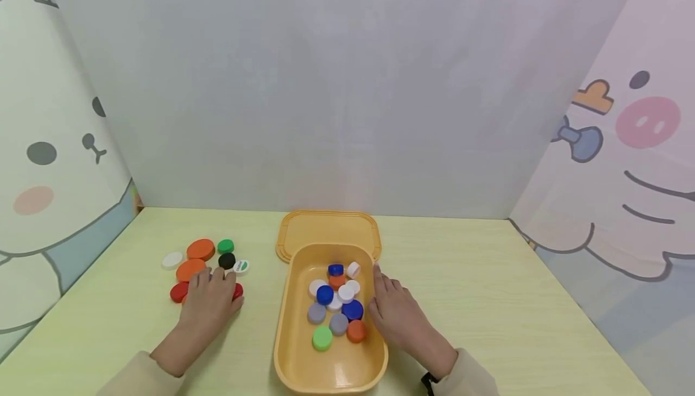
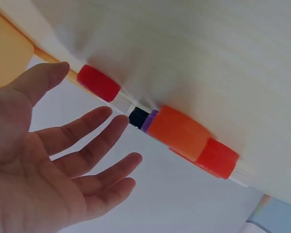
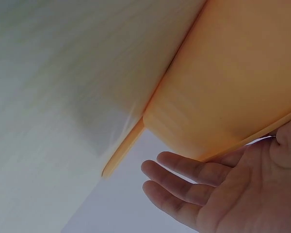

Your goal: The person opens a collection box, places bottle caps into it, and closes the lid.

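My left hand (image 1: 209, 302) hovers low over a group of bottle caps on the table, fingers slightly bent and spread. Its palm holds nothing in the left wrist view, where a red cap (image 2: 98, 83) lies just beyond the thumb and an orange cap (image 2: 178, 131) beyond the fingertips. Around that hand are orange caps (image 1: 201, 249), a green cap (image 1: 225, 246), a black cap (image 1: 227, 261) and a white cap (image 1: 172, 260). My right hand (image 1: 399, 314) rests against the right rim of a yellow-orange box (image 1: 331, 378), fingers extended along its outside. Several white, blue, grey, orange and green caps (image 1: 322, 338) lie inside.
Behind the box lies its flat yellow-orange lid (image 1: 331, 227), partly overlapped by the box in the head view. A pale grey curtain (image 1: 326, 94) hangs at the table's back edge, with cartoon-printed cloths (image 1: 624, 203) at both sides.
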Demonstrator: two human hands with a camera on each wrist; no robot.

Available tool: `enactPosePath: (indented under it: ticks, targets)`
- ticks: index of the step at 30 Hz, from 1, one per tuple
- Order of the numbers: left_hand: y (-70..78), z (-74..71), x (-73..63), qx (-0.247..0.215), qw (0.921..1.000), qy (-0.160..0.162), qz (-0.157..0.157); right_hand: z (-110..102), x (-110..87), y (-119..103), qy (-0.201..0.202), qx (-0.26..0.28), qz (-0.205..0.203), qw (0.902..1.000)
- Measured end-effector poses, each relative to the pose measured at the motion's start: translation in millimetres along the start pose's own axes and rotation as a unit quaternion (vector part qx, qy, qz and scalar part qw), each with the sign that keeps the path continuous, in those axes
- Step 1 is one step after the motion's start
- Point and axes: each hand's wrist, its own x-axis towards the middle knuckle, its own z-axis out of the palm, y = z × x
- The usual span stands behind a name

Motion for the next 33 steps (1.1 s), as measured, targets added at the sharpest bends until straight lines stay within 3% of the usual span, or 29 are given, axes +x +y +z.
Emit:
enactPosePath:
  ticks: [19, 29, 33]
  targets:
    - [-6.1, 8.6, 1.6, 0.004, 0.9999, -0.004, 0.013, 0.1, 0.9, -0.1, -0.002, -0.005, -0.002, 1.0]
    - [-0.9, 4.1, 0.8, -0.009, 0.9997, -0.021, 0.01, 0.4, 0.2, -0.6, 0.023, -0.028, -0.02, 0.9991]
    - [3.2, -0.5, 1.9, -0.023, 0.9996, -0.01, 0.012, 1.0, 0.6, -0.1, 0.03, -0.039, -0.026, 0.9985]
